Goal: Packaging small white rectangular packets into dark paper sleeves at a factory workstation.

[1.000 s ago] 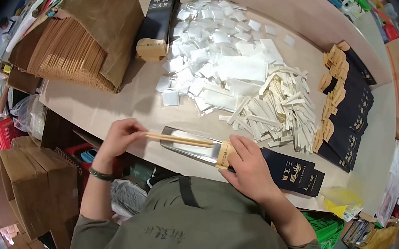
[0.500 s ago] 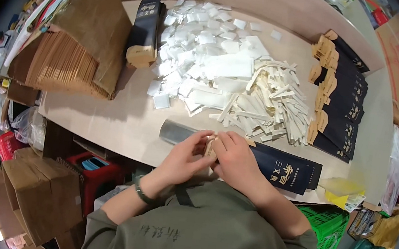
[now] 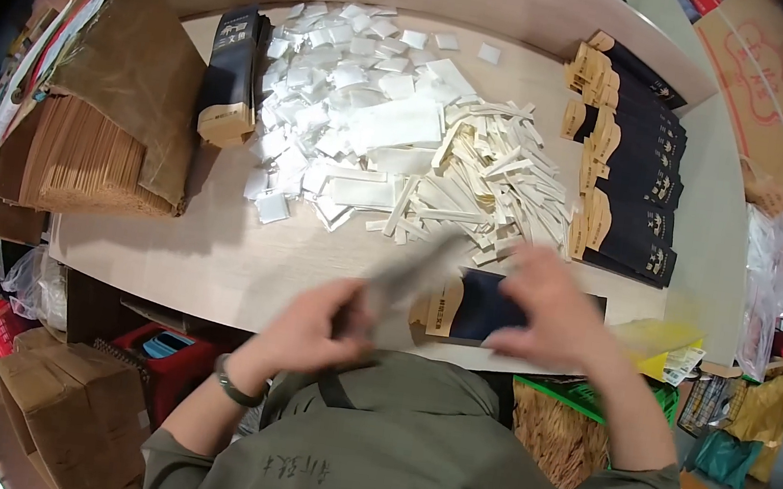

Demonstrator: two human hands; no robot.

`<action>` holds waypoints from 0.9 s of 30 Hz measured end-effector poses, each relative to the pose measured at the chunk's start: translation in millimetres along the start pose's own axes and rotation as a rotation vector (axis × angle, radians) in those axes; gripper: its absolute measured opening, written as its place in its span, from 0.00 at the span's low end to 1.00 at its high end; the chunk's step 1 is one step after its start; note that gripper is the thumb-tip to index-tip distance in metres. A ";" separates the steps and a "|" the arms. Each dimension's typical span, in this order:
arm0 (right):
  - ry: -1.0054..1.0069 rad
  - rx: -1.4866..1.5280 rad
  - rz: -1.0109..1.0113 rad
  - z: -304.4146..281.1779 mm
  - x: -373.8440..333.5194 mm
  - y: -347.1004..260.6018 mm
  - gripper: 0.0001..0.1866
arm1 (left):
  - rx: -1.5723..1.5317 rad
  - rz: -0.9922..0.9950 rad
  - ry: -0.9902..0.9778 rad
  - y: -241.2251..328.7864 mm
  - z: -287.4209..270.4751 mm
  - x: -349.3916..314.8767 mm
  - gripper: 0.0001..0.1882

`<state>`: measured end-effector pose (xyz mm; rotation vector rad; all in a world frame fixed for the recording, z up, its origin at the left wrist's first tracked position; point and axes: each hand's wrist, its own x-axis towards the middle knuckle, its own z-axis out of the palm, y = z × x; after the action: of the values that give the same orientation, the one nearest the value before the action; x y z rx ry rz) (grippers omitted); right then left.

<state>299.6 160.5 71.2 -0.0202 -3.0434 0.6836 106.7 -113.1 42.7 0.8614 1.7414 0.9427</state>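
Observation:
My left hand (image 3: 317, 324) is closed on the near end of a long, flat grey packet (image 3: 416, 270), blurred by motion and tilted up to the right. To the right, my right hand (image 3: 556, 311) hovers over a dark blue and tan printed sleeve (image 3: 473, 305) at the table's front edge. Its thumb and fingers are apart, somewhat smeared, and nothing shows between them. Beyond my hands spreads a heap of pale narrow sticks or strips (image 3: 509, 176), touching a pile of small white square sachets (image 3: 330, 73).
Stacked dark blue sleeves (image 3: 635, 197) line the table's right side; another bundle (image 3: 234, 75) stands at left. Beside it, a cardboard box (image 3: 125, 91) holds many brown sheets. A yellow sheet (image 3: 655, 344) lies at the right front corner, above a green crate (image 3: 550, 396).
My hands, together before, are now apart. The left has lifted the grey packet off the table and turned it; the right has moved right over the sleeve. The whole view has shifted slightly.

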 end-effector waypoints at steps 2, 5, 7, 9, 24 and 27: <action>0.040 0.110 -0.014 80.2 1.1 6.9 0.26 | 0.017 0.424 -0.234 8.2 32.7 16.9 0.25; -0.027 0.073 -0.053 66.0 37.5 -28.4 0.24 | 0.075 0.311 -0.283 17.9 43.6 20.0 0.23; 0.040 -0.048 -0.026 62.8 31.0 -41.5 0.21 | 0.073 0.162 -0.165 6.1 24.8 16.6 0.18; 0.154 -0.068 0.195 56.6 30.7 -54.5 0.19 | 0.199 -0.017 0.285 -21.2 18.6 10.7 0.16; -0.010 0.220 0.218 89.0 79.9 -79.8 0.08 | 0.638 0.270 0.127 -30.8 -24.7 11.4 0.39; 0.054 0.064 0.376 60.5 105.2 -32.9 0.06 | 0.797 0.421 0.524 -50.4 -54.9 15.8 0.33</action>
<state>192.8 106.7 32.6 -0.6111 -2.9887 0.7803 43.3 -134.3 6.3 1.6483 2.5145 0.7632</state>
